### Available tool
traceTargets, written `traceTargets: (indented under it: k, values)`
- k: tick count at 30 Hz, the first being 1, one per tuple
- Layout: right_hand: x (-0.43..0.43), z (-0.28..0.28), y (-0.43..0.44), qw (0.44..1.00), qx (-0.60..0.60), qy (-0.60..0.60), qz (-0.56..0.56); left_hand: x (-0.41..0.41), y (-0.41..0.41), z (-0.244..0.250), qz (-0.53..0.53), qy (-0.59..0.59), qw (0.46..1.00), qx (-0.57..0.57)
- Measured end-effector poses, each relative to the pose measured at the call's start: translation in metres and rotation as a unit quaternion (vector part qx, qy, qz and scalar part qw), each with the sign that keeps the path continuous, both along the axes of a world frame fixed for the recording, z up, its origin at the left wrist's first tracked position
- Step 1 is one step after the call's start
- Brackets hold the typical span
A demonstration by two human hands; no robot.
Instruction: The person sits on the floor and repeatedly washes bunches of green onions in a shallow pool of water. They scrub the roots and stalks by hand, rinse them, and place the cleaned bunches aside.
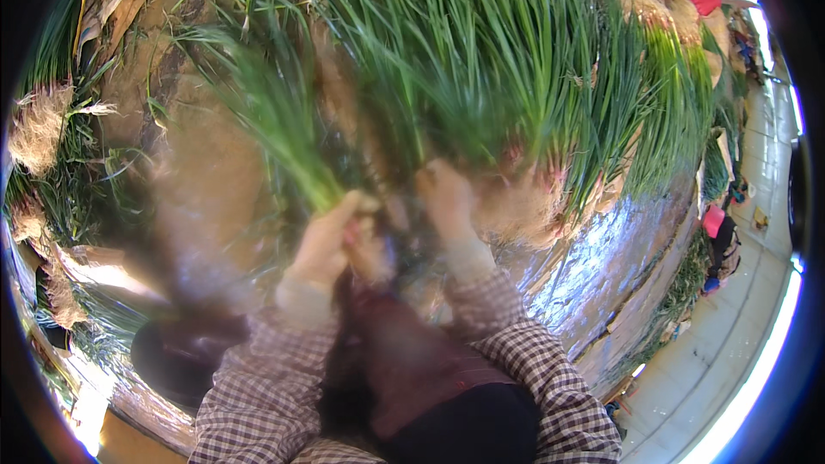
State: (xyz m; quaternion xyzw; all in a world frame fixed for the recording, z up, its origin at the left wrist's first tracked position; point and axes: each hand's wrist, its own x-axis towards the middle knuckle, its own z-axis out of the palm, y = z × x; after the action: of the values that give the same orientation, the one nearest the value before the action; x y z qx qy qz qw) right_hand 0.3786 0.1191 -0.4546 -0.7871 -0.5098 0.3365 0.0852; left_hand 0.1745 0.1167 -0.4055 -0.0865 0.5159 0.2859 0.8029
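Observation:
My left hand (332,238) is closed around a bunch of green onions (283,135), its leaves fanning up and to the left, its pale roots below the fist. To the right of it, my right hand (445,193) is blurred at the near edge of a large heap of green onions (477,45); whether its fingers hold a stalk cannot be told. Reddish stalk bases and fibrous roots (528,206) of the heap lie just right of that hand.
More rooted onion bundles (42,122) lie at the far left. Wet, shiny plastic sheeting (580,277) covers ground at the right. A dark rounded object (180,354) stands at lower left. Another person (722,245) is at the far right, near a pale tiled floor (728,335).

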Motion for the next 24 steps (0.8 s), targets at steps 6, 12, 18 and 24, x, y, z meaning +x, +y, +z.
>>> traceTargets:
  k: [6, 12, 18, 24]
  values:
    - [-0.036, 0.038, -0.025, 0.977, 0.069, 0.166, 0.113, 0.016, -0.005, -0.016, -0.056, 0.109, 0.99, 0.067]
    - [-0.049, 0.034, -0.002, 0.95, 0.014, 0.3, -0.087, 0.011, -0.009, -0.006, -0.075, 0.128, 0.988, 0.05]
    - [-0.055, 0.039, -0.004, 0.845, -0.065, 0.462, -0.261, 0.007, -0.02, -0.001, 0.013, 0.048, 0.999, 0.007]
    - [-0.059, 0.05, 0.0, 0.766, -0.17, 0.557, -0.272, 0.014, -0.029, -0.002, 0.052, 0.048, 0.997, 0.005]
